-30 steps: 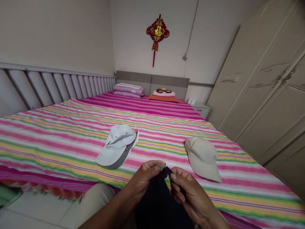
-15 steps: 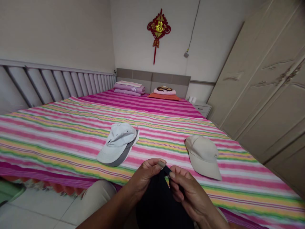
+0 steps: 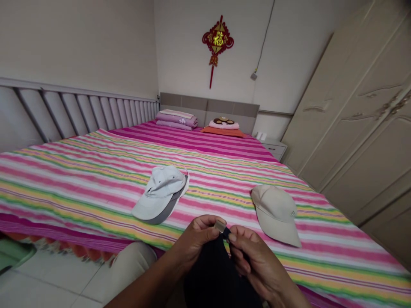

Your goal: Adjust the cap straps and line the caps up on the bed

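Bedroom: here we are, a wide bed under a striped sheet (image 3: 105, 171), stripes running right across the scene.
Pale cap (image 3: 165, 184): lying at left, brim towards us, a darker grey brim peeking out beneath it.
Left hand (image 3: 194, 239): thumb and fingers pinching a metal clasp (image 3: 220, 226), right at the tips.
Dark cloth (image 3: 215, 276): hanging between the two hands, close to the body (a cap, by the look of it).
Strap (image 3: 226, 233): short, dark, its long axis slanting down from the clasp to the right; the clasp sits nearer the left hand.
Right hand (image 3: 252, 254): thumb and forefinger nipping the strap, other fingers curled under.
Tan cap (image 3: 276, 207): resting just beyond the right hand, brim towards us.
Wardrobe (image 3: 349, 124): closing off the far right.
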### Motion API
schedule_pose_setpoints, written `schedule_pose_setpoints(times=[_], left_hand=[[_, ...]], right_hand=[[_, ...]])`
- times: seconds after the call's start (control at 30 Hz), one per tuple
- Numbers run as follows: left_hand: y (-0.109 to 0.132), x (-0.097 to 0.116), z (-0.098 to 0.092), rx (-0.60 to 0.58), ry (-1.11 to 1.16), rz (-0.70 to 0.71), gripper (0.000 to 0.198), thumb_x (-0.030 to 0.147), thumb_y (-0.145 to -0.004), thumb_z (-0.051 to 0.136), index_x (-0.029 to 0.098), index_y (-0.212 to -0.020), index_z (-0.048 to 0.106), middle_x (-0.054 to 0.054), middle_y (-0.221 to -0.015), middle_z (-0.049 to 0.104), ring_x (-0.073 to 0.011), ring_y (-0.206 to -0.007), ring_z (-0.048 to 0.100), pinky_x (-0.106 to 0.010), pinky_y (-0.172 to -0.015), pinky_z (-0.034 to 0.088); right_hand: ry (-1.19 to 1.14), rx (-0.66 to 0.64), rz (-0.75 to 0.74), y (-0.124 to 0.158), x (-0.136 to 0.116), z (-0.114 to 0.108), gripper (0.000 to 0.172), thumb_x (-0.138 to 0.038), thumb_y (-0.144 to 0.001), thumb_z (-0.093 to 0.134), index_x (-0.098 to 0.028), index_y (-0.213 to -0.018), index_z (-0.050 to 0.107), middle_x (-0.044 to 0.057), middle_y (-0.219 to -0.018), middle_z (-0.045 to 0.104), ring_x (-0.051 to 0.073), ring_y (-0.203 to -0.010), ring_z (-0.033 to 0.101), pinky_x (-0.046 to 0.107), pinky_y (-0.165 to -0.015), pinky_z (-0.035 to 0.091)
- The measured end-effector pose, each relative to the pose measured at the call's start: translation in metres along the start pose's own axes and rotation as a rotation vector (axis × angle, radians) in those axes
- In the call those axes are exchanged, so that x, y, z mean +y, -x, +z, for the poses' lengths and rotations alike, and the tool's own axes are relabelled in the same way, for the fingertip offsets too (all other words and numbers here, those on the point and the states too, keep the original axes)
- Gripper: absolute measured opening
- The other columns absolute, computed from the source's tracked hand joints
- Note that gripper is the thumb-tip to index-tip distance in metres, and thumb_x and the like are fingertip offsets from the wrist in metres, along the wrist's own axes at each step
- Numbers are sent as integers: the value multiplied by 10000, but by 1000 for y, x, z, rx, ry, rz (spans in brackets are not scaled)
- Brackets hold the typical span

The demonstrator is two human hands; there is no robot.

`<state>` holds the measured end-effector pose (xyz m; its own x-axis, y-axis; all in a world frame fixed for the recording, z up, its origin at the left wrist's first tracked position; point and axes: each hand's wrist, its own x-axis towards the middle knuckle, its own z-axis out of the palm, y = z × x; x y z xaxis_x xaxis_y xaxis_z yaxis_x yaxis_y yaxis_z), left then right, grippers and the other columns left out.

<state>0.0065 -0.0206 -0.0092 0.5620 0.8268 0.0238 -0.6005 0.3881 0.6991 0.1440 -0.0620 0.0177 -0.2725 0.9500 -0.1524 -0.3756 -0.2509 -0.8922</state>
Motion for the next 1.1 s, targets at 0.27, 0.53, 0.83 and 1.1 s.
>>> schedule_pose_setpoints(times=[0.27, 0.53, 0.83, 1.1], left_hand=[[2, 2, 3, -27, -18, 12, 228, 202, -561, 741, 131, -757, 650, 13, -645, 597, -59, -548, 540, -163, -542, 399], [2, -2, 0, -77, -113, 49, 170, 219, -639, 684, 152, -791, 646, -1, -681, 595, -70, -572, 523, -183, -559, 380], [0, 2, 2, -121, -343, 178, 178, 228, -649, 669, 153, -809, 652, 0, -720, 538, -87, -671, 460, -202, -638, 337], [1, -5, 0, -105, -349, 203, 156, 216, -675, 645, 147, -815, 635, -6, -761, 533, -97, -703, 491, -210, -661, 357]], right_hand=[[-10, -37, 22, 1, -1, -1, 288, -311, -727, 597, -172, -541, 427, -103, -346, 331, 17, -286, 199, 171, -330, 174], [-45, -8, 36, 0, -2, -2, 269, -323, -682, 640, -172, -569, 448, -102, -374, 361, 11, -293, 185, 170, -330, 176], [-46, -33, 25, 0, -1, -4, 235, -258, -680, 628, -160, -543, 466, -95, -339, 340, 12, -287, 206, 163, -323, 136], [-156, -3, -55, 0, 0, -7, 175, -140, -644, 627, -183, -674, 459, -94, -427, 388, 22, -359, 264, 156, -385, 205]])
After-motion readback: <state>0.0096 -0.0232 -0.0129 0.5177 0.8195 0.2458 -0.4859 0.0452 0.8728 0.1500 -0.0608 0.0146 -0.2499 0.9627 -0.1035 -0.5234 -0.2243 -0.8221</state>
